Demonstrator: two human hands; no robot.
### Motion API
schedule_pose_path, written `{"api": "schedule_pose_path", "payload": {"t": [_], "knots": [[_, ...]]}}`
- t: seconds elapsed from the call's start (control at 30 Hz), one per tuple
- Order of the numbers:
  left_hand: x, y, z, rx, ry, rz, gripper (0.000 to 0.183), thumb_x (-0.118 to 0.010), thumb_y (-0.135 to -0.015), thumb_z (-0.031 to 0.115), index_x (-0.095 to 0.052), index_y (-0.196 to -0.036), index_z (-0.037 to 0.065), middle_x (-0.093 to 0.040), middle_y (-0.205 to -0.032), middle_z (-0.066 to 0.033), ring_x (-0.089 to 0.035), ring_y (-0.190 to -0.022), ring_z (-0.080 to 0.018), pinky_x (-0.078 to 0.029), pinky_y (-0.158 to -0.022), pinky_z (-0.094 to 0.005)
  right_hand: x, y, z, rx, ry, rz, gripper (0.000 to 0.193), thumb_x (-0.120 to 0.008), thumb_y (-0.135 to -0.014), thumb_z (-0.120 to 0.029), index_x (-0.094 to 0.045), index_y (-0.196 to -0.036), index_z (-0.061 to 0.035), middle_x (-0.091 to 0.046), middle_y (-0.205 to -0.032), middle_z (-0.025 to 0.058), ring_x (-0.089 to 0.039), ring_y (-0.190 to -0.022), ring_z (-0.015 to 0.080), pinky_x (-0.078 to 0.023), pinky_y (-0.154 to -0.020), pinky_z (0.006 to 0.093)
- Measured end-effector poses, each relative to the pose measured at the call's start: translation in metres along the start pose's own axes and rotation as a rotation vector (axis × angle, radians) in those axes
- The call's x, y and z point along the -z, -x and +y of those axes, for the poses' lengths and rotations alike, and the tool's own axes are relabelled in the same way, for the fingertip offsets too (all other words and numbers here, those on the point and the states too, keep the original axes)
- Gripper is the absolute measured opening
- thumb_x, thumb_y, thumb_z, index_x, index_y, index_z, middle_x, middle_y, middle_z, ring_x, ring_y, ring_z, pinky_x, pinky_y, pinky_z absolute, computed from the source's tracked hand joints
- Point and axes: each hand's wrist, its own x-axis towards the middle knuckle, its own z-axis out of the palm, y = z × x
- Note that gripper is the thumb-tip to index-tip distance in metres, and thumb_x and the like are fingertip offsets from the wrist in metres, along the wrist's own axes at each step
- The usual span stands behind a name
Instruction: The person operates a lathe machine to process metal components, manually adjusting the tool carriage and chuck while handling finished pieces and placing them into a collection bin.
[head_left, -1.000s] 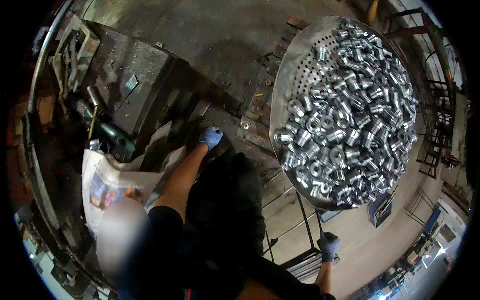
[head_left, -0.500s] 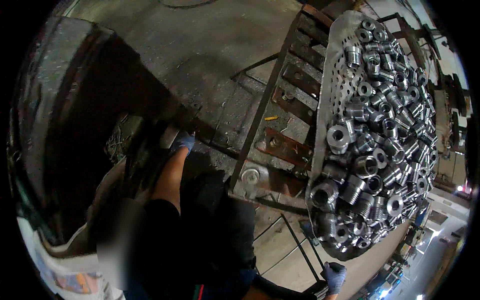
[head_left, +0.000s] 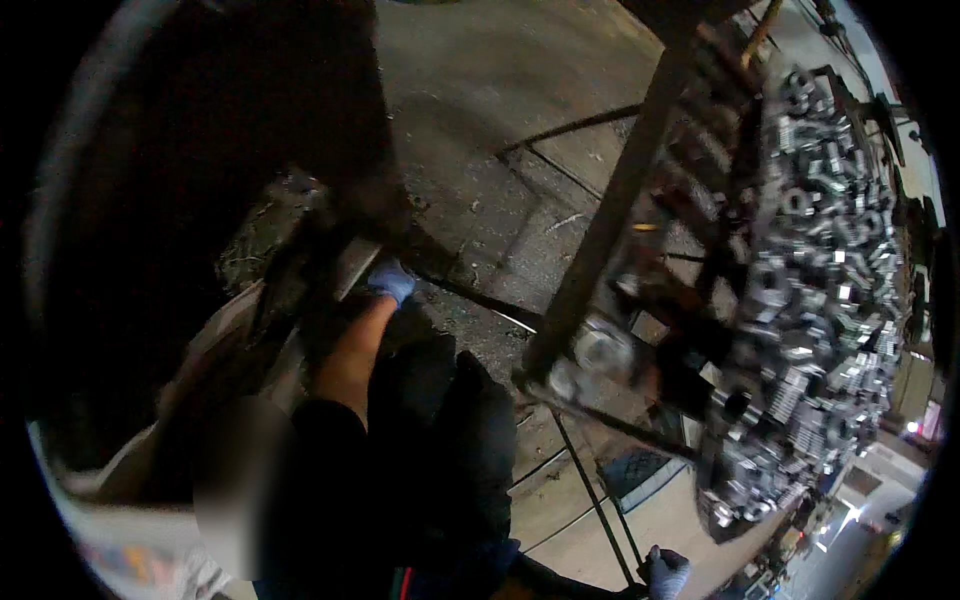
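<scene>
My left hand (head_left: 392, 282), in a pale blue-grey glove, is at the end of a flat metal edge (head_left: 357, 262) beside a dark bin-like hollow. Its fingers are lost in the shadow, so I cannot tell how they lie. Low on the right, my right hand (head_left: 667, 572), gloved with a dark palm, is curled closed near thin dark metal legs (head_left: 590, 480). What it holds, if anything, is hidden. Further up on the right, a heap of shiny threaded metal fittings (head_left: 800, 370) fills a tray, blurred by motion.
A rusty slatted metal rack (head_left: 600, 270) stands between me and the fittings. Below it lies a blue mesh-like item (head_left: 640, 478) on the floor. The concrete floor (head_left: 480, 80) is strewn with metal shavings. A large dark machine housing (head_left: 200, 130) takes up the left.
The view has swung, so the rack and fittings sit further right and look smeared. My left hand appears slightly further right; my right hand stays low and curled.
</scene>
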Motion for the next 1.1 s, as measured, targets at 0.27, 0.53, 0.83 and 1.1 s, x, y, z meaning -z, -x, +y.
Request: {"api": "schedule_pose_path", "payload": {"t": [0.27, 0.53, 0.83, 1.1], "knots": [[0.092, 0.166, -0.002, -0.025, 0.463, 0.208, 0.043, -0.063, -0.072, 0.041, -0.064, -0.092, 0.003, -0.065, -0.092, -0.014, -0.061, -0.087, -0.0299, -0.047, -0.077, -0.0363, 0.021, 0.025, -0.115, 0.036, 0.048, -0.005, 0.026, -0.062, -0.08, -0.016, -0.062, -0.06, 0.002, -0.055, -0.048, 0.0115, -0.054, -0.042, 0.0145, -0.037, -0.04, 0.0321], [0.262, 0.387, 0.083, 0.127, 0.909, -0.31, 0.027, -0.066, -0.079, 0.028, -0.063, -0.08, 0.001, -0.061, -0.066, -0.0079, -0.056, -0.053, -0.0165, -0.045, -0.051, -0.0301, 0.028, -0.001, -0.062, 0.208, 0.7, -0.174, 0.04, -0.057, -0.072, -0.042, -0.065, -0.088, -0.0067, -0.064, -0.089, 0.0189, -0.062, -0.082, 0.0365, -0.049, -0.071, 0.0444], [0.429, 0.552, 0.125, -0.261, 1.074, -0.568, 0.018, -0.062, -0.083, 0.021, -0.06, -0.087, 0.004, -0.058, -0.062, -0.0048, -0.056, -0.05, -0.0116, -0.041, -0.037, -0.0233, 0.119, 0.198, -0.38, 1.113, 0.043, -0.539, 0.037, -0.068, -0.071, -0.041, -0.067, -0.083, -0.0055, -0.064, -0.09, 0.0169, -0.059, -0.092, 0.0309, -0.046, -0.08, 0.0361], [0.456, 0.611, 0.105, -0.202, 1.221, -0.181, 0.024, -0.069, -0.078, 0.026, -0.059, -0.078, 0.004, -0.055, -0.065, 0.0, -0.046, -0.058, -0.0071, -0.04, -0.052, -0.0244, 0.123, 0.247, -0.443, 1.688, 0.173, -0.827, 0.031, -0.066, -0.072, -0.038, -0.067, -0.086, -0.0108, -0.056, -0.112, 0.0162, -0.054, -0.101, 0.0337, -0.043, -0.088, 0.0392]]}}
